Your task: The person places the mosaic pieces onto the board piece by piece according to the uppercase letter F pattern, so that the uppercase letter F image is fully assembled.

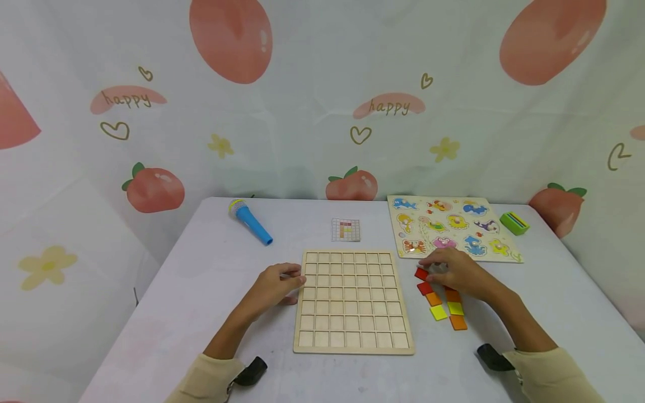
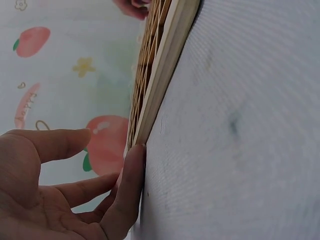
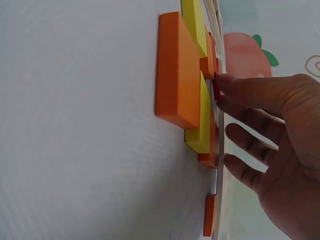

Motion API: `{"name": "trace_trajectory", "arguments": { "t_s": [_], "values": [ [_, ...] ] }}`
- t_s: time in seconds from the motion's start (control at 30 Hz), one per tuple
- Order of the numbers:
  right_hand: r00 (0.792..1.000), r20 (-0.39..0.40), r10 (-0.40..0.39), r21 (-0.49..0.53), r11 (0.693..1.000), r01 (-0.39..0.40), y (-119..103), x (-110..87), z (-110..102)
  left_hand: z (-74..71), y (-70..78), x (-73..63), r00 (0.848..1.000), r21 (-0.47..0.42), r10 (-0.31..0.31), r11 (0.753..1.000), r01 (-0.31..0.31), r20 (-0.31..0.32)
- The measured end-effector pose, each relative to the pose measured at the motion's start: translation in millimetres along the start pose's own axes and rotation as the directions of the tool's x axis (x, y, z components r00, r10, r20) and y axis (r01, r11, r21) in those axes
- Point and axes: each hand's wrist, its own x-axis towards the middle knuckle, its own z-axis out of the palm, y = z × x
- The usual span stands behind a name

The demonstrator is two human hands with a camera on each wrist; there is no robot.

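Observation:
A pale wooden grid board [image 1: 353, 302] lies flat on the table. My left hand [image 1: 277, 284] is at its left edge; in the left wrist view a finger [image 2: 131, 180] touches the board's side while the thumb stands apart from it. To the right of the board, my right hand [image 1: 456, 271] pinches a red tile [image 1: 421, 273] between thumb and index finger. Close below lie another red tile [image 1: 425, 288], orange tiles [image 1: 458, 322] and yellow tiles [image 1: 438, 312]. The right wrist view shows an orange tile [image 3: 177, 70] nearest the camera; the hand partly hides the others.
Behind the board lies a small printed grid card [image 1: 345, 230]. A blue toy microphone [image 1: 254, 225] is at the back left. The sea-animal puzzle board [image 1: 453, 226] lies at the back right, with a green block-like object [image 1: 514, 223] beside it. A patterned cloth hangs behind the table.

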Motion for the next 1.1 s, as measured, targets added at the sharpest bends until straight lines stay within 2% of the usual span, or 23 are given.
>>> {"name": "trace_trajectory", "arguments": {
  "t_s": [0.7,0.93,1.1],
  "values": [
    [0.998,0.038,0.047,-0.039,0.998,-0.045,-6,1.9,0,2.6,-1.8,1.2,1.000,0.018,0.012,1.000,-0.012,-0.017],
    [1.000,0.007,-0.001,-0.050,0.999,0.001,-6,2.2,0,3.4,-1.2,1.2,1.000,0.018,0.009,1.000,-0.008,-0.023],
    [1.000,-0.004,-0.018,-0.007,1.000,0.018,-13,3.1,1,3.6,-0.6,0.7,0.999,0.021,0.001,1.000,0.000,-0.033]
  ]
}}
